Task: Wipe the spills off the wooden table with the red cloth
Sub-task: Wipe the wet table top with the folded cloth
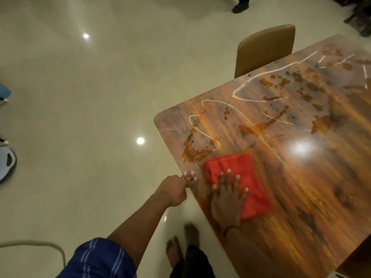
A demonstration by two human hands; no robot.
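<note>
A folded red cloth [244, 181] lies flat on the glossy wooden table [301, 197], close to its left edge. My right hand [227, 199] presses down on the cloth's near left part with fingers spread. My left hand [176, 189] grips the table's left edge, fingertips curled onto the top. Brown spills [193, 150] sit just beyond the cloth, and more brown spills [259, 127] with white streaks [261, 74] spread over the far half of the table.
A tan chair [265, 48] stands against the table's far edge. My bare feet [181, 243] are on the shiny pale floor beside the table. Other people's shoes [240, 6] show at the top and at the far left [6, 165]. A pale cord [40, 244] lies at the lower left.
</note>
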